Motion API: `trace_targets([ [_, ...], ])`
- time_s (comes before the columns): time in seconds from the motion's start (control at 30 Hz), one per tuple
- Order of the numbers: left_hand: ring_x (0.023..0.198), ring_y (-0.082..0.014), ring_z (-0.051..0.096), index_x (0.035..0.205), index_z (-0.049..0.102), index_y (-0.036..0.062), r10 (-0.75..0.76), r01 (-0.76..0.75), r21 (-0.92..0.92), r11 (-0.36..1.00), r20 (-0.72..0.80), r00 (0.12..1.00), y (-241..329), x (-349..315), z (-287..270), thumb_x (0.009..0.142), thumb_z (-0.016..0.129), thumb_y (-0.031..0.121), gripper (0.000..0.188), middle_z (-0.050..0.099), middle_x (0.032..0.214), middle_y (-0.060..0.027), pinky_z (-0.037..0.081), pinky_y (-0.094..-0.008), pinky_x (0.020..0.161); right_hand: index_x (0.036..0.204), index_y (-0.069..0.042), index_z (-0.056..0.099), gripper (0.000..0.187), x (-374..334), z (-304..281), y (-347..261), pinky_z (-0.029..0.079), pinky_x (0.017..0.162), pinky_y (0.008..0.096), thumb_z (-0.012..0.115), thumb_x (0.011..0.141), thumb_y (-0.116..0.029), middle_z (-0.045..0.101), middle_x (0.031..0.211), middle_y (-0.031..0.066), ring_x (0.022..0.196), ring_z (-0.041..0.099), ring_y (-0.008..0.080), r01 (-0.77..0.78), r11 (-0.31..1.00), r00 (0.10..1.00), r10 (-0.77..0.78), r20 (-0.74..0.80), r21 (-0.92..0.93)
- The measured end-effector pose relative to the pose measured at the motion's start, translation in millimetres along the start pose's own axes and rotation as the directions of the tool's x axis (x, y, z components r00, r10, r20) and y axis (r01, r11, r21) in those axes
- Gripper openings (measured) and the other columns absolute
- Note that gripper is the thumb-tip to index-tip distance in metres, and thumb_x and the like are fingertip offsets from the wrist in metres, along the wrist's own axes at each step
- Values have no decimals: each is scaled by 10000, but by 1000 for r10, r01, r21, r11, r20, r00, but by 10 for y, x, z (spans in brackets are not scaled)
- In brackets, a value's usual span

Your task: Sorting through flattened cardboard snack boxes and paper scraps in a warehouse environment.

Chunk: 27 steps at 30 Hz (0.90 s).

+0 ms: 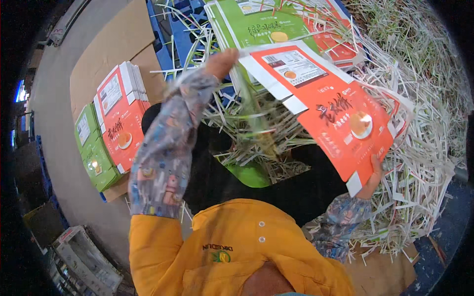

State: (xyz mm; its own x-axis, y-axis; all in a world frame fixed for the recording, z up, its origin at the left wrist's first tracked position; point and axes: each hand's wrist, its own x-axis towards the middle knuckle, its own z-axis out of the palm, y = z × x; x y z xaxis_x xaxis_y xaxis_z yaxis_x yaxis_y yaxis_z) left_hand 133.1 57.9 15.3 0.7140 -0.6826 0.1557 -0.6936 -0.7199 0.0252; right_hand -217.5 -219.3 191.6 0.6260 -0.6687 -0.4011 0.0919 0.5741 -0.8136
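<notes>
Orange-red carton sheet: one; two stacks lay well left of it; long axis sloped down-right, left hand and right hand pinching edges.

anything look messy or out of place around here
Yes: thin, loose white and green paper strips are heaped at the right and strewn partly over the flat green printed cardboard stack ahead, looking untidy beside the neater red printed cardboard stack at left.

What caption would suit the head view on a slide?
Left hand and right hand hold a flat orange carton over shredded paper strips, near stacked green cartons.
</notes>
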Motion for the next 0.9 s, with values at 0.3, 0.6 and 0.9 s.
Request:
trace_targets([
  [0.3,885,-293,494,1003,483,86,-146,224,369,902,-229,963,-1378,837,-1594,757,480,174,261,499,957,-141,375,-432,767,1168,-36,405,417,272,-795,381,478,745,388,464,812,-246,481,1094,162,944,522,265,231,973,973,-231,18,4],
  [0.6,795,-227,530,901,554,2,-191,-21,-512,859,-358,914,-428,-318,-1150,638,689,267,397,548,833,-129,422,-351,705,1038,21,465,291,154,517,1489,446,761,332,504,793,-130,533,977,100,880,541,212,11,929,989,43,138,-370],
  [0.9,863,-227,566,1053,461,26,-132,276,-441,-854,696,705,1320,-1369,-567,779,546,87,293,544,1012,-110,495,-370,735,918,25,512,228,-348,641,1663,475,667,299,456,848,-184,578,876,111,774,571,170,294,807,912,-76,403,-512],
])
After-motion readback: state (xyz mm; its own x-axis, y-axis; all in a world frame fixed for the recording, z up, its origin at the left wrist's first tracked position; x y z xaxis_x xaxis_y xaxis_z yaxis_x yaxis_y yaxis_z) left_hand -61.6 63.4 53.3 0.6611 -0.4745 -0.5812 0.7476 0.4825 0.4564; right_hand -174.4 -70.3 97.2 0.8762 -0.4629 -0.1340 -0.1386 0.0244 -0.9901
